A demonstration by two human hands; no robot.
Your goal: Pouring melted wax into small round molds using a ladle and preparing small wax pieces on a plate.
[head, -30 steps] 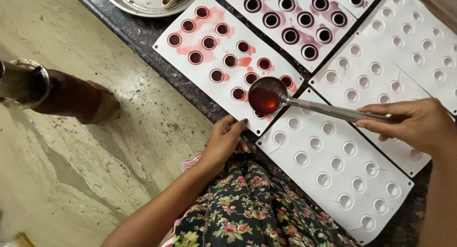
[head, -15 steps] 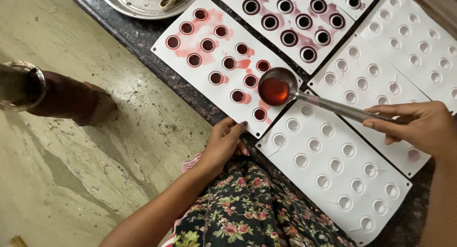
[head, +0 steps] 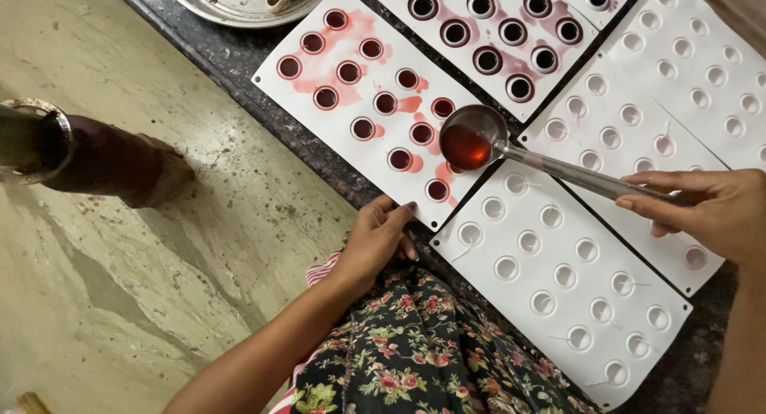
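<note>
The right hand [head: 706, 210] pinches the handle of a metal ladle [head: 511, 147], whose long axis slants up-left from the fingers to a bowl of dark red liquid hovering over the near-right corner of the partly filled white mould tray [head: 351, 71]. The left hand [head: 375, 238], fingers curled, presses that tray's near edge; an unfilled tray [head: 558, 302] lies just right.

Head view: looked steeply down from the person's head, close over the dark counter [head: 239, 59].
Facing: counter ran diagonally; floor [head: 120, 262] lay left.
Shared: single view only.
</note>
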